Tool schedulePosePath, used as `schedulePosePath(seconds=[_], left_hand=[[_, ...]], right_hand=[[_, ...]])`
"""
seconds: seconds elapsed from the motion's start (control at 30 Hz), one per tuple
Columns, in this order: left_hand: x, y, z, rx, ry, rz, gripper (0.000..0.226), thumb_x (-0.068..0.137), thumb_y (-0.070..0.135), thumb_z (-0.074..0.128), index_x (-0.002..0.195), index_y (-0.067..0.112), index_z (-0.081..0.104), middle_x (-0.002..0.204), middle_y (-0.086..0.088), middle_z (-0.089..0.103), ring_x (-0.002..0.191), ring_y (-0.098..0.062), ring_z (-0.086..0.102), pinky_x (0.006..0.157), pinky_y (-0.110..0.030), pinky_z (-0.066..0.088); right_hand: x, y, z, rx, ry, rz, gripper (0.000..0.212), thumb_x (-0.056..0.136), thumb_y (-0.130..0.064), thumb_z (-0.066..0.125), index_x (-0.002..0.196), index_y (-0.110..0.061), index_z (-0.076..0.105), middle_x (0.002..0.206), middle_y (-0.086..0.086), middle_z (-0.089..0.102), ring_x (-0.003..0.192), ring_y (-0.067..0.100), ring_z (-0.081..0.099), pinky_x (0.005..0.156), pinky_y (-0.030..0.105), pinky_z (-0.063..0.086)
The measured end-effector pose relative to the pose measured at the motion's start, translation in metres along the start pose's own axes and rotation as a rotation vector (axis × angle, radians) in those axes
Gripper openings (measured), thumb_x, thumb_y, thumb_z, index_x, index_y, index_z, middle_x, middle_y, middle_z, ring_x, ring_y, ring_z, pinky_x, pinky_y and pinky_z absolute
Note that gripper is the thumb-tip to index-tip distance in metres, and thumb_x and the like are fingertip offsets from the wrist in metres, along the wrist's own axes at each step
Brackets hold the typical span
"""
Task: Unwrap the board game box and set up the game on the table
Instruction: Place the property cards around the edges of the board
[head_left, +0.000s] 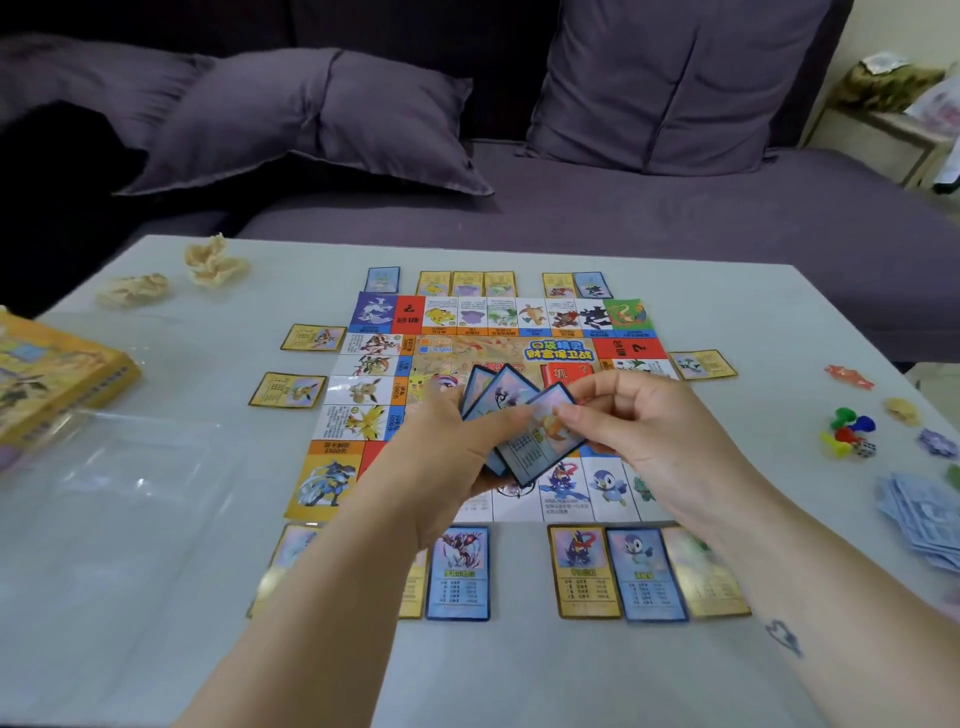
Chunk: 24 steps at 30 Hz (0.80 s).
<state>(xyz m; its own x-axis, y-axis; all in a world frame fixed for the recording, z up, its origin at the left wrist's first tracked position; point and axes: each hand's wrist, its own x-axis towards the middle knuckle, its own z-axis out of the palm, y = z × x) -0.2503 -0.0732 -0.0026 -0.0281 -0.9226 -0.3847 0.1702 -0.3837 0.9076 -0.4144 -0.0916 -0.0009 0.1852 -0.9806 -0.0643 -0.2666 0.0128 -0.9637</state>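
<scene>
Purple fabric sofa (623, 208) with cushions behind, pale grey table (519, 675) in front of me. Square printed paper game board (467, 353) lies flat mid-table, edges square to the table, title text upside down to me. Clear plastic wrap or tray (119, 483) on the left, can't tell which; nothing visible inside it. Flat yellow cardboard game box (57, 379) at the left edge, long side angled toward the far right; can't tell if it's shut or what's in it.

Yellow- and blue-bordered cards laid face up (649, 571) ring the board just outside its edges, the near row lengthwise toward me. Stack of pale blue paper money (924, 514) at the right edge.

My left hand (441, 457) grips a fan of blue-bordered cards (511, 400) over the board's centre, bases in my palm, tops spread away from me. My right hand (649, 431) pinches the front card (545, 441), thumb on its face; its long axis tilts up and to the right.

Crumpled beige wrappers (213, 260) far left. Small coloured plastic pawns (847, 426) clustered right, a white die (865, 449) just beside them.
</scene>
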Motion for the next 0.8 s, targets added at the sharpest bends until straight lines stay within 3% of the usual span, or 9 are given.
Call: schedulePosePath(seconds=[0.17, 0.43, 0.57, 0.67, 0.8], left_hand=[[-0.012, -0.001, -0.028, 0.005, 0.054, 0.025, 0.024, 0.084, 0.013, 0.065, 0.106, 0.009, 0.057, 0.104, -0.015, 0.068, 0.092, -0.027, 0.068, 0.079, -0.04, 0.057], [-0.029, 0.004, -0.069, 0.094, 0.144, 0.076, 0.012, 0.085, 0.013, 0.065, 0.097, 0.012, 0.06, 0.091, -0.009, 0.072, 0.083, -0.022, 0.071, 0.075, -0.039, 0.058], [-0.034, 0.012, -0.082, 0.048, 0.195, 0.138, 0.005, 0.088, 0.01, 0.06, 0.093, 0.012, 0.06, 0.078, -0.003, 0.073, 0.066, -0.011, 0.07, 0.061, -0.027, 0.059], [-0.031, 0.017, -0.085, -0.041, 0.246, 0.17, 0.01, 0.091, 0.01, 0.056, 0.101, 0.011, 0.058, 0.085, -0.005, 0.071, 0.06, -0.008, 0.068, 0.054, -0.021, 0.056], [-0.017, 0.024, -0.064, -0.154, 0.224, 0.14, 0.008, 0.091, 0.009, 0.055, 0.098, 0.01, 0.059, 0.083, -0.006, 0.069, 0.06, -0.01, 0.067, 0.053, -0.023, 0.056]], right_hand=[[0.002, -0.002, 0.025, 0.022, -0.037, -0.017, 0.009, 0.081, -0.012, 0.07, 0.089, -0.016, 0.066, 0.076, 0.004, 0.073, 0.076, 0.014, 0.07, 0.077, 0.028, 0.053], [-0.001, -0.001, 0.055, -0.018, -0.106, 0.004, 0.009, 0.083, -0.013, 0.069, 0.09, -0.018, 0.067, 0.075, -0.001, 0.073, 0.07, 0.008, 0.066, 0.067, 0.023, 0.048], [-0.002, -0.001, 0.054, 0.003, -0.059, -0.003, 0.015, 0.086, -0.014, 0.066, 0.098, -0.024, 0.066, 0.077, -0.003, 0.074, 0.075, 0.01, 0.067, 0.067, 0.024, 0.047], [0.005, -0.002, 0.048, 0.151, 0.03, 0.037, 0.03, 0.088, -0.005, 0.06, 0.102, -0.031, 0.061, 0.079, -0.003, 0.073, 0.07, 0.006, 0.066, 0.061, 0.023, 0.046], [0.04, -0.017, 0.027, 0.424, 0.066, 0.167, 0.024, 0.087, 0.009, 0.053, 0.095, -0.013, 0.058, 0.093, 0.009, 0.065, 0.074, 0.016, 0.065, 0.059, 0.024, 0.051]])
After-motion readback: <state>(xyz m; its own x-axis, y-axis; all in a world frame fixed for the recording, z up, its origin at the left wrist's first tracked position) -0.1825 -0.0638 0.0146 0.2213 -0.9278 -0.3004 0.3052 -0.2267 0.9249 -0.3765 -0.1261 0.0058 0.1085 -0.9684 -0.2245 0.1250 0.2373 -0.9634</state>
